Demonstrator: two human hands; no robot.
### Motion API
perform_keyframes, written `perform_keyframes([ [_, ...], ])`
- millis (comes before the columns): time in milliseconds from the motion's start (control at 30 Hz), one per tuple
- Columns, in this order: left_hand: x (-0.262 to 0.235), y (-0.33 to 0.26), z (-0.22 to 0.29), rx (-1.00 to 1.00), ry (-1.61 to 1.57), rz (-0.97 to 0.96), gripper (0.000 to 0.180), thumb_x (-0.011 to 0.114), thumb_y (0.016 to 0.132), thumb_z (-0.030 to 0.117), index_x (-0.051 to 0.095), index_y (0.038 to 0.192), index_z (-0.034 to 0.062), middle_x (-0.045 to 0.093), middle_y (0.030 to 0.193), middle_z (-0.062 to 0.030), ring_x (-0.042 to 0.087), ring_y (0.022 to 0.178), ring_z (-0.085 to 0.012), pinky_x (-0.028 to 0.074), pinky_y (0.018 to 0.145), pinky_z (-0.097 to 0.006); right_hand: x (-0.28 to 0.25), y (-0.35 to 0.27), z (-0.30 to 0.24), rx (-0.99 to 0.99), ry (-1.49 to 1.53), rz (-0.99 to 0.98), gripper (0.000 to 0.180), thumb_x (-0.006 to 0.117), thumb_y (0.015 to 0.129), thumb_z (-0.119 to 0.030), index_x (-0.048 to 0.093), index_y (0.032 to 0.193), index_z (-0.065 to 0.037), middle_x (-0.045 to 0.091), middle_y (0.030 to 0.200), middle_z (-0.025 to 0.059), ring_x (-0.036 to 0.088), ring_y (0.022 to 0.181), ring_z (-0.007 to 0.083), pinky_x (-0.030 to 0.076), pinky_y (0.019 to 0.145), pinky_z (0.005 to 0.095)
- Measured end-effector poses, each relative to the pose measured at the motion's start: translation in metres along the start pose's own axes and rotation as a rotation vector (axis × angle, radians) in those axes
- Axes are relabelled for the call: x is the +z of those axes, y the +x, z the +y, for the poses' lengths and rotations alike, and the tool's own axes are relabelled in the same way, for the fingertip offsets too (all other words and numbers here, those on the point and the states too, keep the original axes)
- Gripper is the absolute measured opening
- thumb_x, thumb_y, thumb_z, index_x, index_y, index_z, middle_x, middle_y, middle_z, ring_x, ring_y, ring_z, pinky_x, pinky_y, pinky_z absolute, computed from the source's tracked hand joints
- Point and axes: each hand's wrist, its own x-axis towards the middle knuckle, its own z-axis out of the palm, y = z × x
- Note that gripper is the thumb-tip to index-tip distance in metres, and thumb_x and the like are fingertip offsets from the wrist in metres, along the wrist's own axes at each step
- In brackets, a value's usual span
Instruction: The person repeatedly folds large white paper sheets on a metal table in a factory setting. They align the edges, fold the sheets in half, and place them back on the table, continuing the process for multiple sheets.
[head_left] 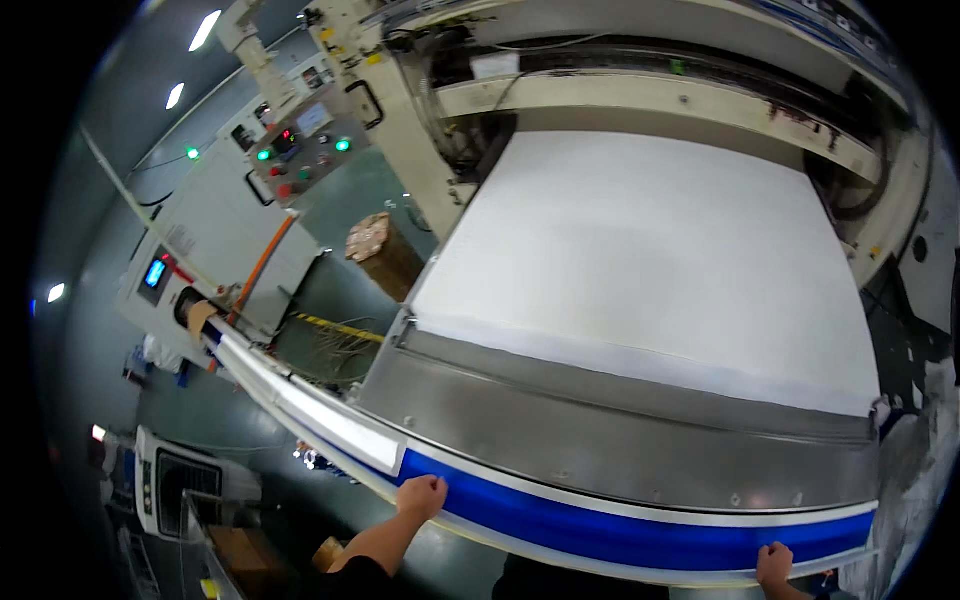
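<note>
A long, glossy blue strip (600, 533) lies in a pale frame or tray along the front of a large machine. My left hand (423, 495) is closed at the strip's near edge, close to its left end. Near the right end, my right hand (774, 563) is also closed at the near edge. Both sets of fingertips are too small to make out fully. Behind the strip runs a grey metal plate (600, 425), and beyond it a wide white sheet (660, 260) covers the machine bed.
A beige crossbeam (660, 105) spans the bed at the far side. To the left hang a control panel (310, 150) with lit buttons and a brown carton (385, 255) on the floor. A white-topped rail (310, 405) continues leftward from the blue strip. A white appliance (185, 480) stands lower left.
</note>
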Motion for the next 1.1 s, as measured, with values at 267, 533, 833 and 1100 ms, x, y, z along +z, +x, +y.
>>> perform_keyframes([
  [267,-0.009,-0.001,0.012,-0.017,-0.017,-0.026,0.036,0.047,0.085,0.040,0.070,0.083,0.0116,0.067,0.083,-0.0134,0.063,0.082,-0.0355,0.050,0.076,-0.046,-0.002,0.009,0.023,-0.131,-0.177,-0.207,0.043,0.045,0.091,-0.038,0.064,0.097,0.000,0.064,0.095,0.0233,0.060,0.090,0.0402,0.046,0.080,0.0451],
  [533,-0.009,-0.003,0.008,0.006,-0.011,-0.001,0.036,0.047,0.086,0.039,0.069,0.079,0.0112,0.067,0.080,-0.0143,0.063,0.079,-0.0359,0.051,0.074,-0.046,-0.003,0.007,0.020,-0.079,-0.181,-0.135,0.041,0.048,0.088,-0.039,0.065,0.095,-0.002,0.065,0.090,0.0229,0.061,0.087,0.0404,0.047,0.078,0.0474],
  [833,-0.009,0.001,0.008,-0.020,-0.015,-0.026,0.034,0.048,0.085,0.038,0.070,0.081,0.0125,0.067,0.081,-0.0136,0.063,0.080,-0.0356,0.051,0.075,-0.046,-0.010,0.000,0.010,-0.004,-0.135,-0.156,0.040,0.050,0.085,-0.039,0.065,0.093,-0.003,0.065,0.091,0.0243,0.061,0.087,0.0412,0.047,0.078,0.0485],
  [1100,-0.008,0.001,0.006,-0.008,0.005,-0.011,0.034,0.048,0.084,0.038,0.068,0.079,0.0104,0.066,0.081,-0.0139,0.062,0.080,-0.0372,0.050,0.074,-0.047,0.015,0.005,0.020,-0.033,0.015,0.032,0.025,0.055,0.076,-0.019,0.056,0.065,0.003,0.057,0.063,0.0223,0.057,0.062,0.0407,0.044,0.060,0.0475],
])
